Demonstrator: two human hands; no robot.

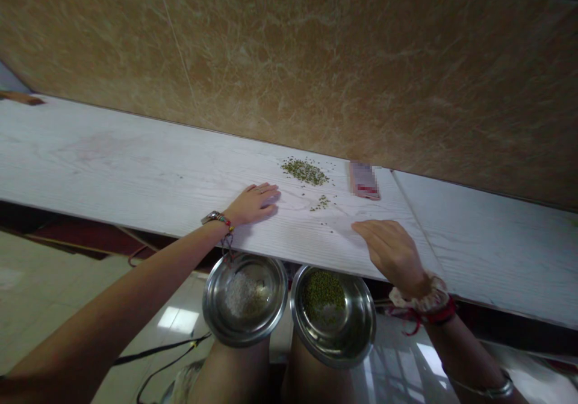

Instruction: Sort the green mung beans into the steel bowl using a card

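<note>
My left hand [256, 203] lies palm down on the white wooden shelf, its fingers stretched out, just left of the mung beans. A mixed pile of green mung beans and white grains [305, 171] is spread near the wall. A smaller scatter of mung beans [321, 203] lies in front of it. To the right, my right hand [392, 250] hovers by the front edge with fingers pressed together; what they hold, if anything, is hidden. Below are two steel bowls: the left bowl [210, 316] has white grains [241, 292], the right bowl [361, 332] has mung beans [324, 292].
A blurred-out phone-like object [365, 180] lies right of the pile. Behind the white shelf [112, 157] rises a brown marbled wall [289, 61]. The bowls rest by my knees below the shelf's front edge. A black cord [158, 351] hangs at lower left.
</note>
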